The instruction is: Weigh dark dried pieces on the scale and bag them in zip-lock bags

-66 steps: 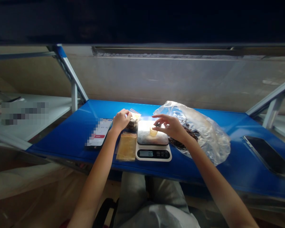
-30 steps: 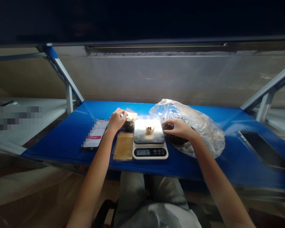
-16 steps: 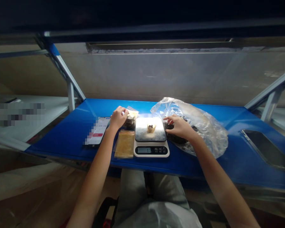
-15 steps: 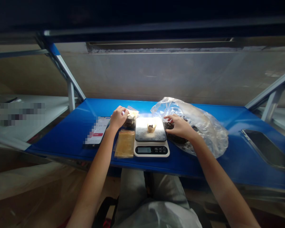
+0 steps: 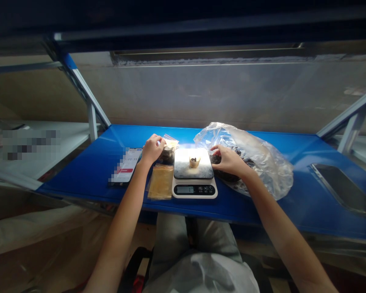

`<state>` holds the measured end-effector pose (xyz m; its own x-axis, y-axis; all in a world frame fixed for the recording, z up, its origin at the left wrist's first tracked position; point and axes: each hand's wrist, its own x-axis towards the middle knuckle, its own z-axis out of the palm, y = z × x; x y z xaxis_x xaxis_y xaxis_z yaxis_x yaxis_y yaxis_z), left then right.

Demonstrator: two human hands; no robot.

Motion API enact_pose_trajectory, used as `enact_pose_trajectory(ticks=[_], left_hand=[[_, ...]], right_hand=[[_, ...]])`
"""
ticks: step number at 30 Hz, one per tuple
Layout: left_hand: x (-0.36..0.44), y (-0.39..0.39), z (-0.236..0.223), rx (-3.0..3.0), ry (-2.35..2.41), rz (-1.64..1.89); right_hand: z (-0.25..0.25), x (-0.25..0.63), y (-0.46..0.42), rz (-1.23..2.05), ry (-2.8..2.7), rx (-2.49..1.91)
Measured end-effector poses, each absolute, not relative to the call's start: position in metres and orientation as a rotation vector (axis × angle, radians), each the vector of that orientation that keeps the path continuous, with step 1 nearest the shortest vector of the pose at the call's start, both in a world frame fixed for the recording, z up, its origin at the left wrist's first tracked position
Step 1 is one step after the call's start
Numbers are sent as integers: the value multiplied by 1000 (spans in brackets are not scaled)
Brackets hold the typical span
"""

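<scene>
A white digital scale (image 5: 194, 191) with a grey top stands on the blue table in front of me. On it sits a small tan paper cup (image 5: 194, 162) holding a few dark bits. My left hand (image 5: 154, 147) is left of the scale, its fingers curled and closed beside small filled zip bags (image 5: 168, 152); whatever they pinch is hidden. To the scale's right, my right hand (image 5: 228, 159) reaches into the mouth of a large clear plastic bag (image 5: 270, 171). Thumb and fingers are apart there, around dark dried pieces (image 5: 216, 158).
Flat yellowish bags (image 5: 160, 182) lie in a stack left of the scale. A phone with a lit timer (image 5: 126, 167) is beside my left forearm. Another dark-screened phone (image 5: 343, 189) lies at the far right. Slanted metal struts (image 5: 83, 87) rise at the table's sides.
My right hand has shifted slightly lower at the dark pieces. The scale's last digit seems to have changed, now about 1.7. My left hand stays almost in place.
</scene>
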<state>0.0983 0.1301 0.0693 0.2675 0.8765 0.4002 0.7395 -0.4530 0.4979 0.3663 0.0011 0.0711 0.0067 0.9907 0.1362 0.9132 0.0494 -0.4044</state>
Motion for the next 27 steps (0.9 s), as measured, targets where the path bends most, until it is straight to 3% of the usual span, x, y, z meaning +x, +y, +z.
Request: enact_pose_trajectory(ticks=[14, 27], left_hand=[[96, 133, 65, 2333, 1475, 960], [96, 136, 63, 2329, 1460, 995]], right_hand=[[63, 371, 5, 380, -1934, -1680], [67, 370, 3, 363, -1922, -1750]])
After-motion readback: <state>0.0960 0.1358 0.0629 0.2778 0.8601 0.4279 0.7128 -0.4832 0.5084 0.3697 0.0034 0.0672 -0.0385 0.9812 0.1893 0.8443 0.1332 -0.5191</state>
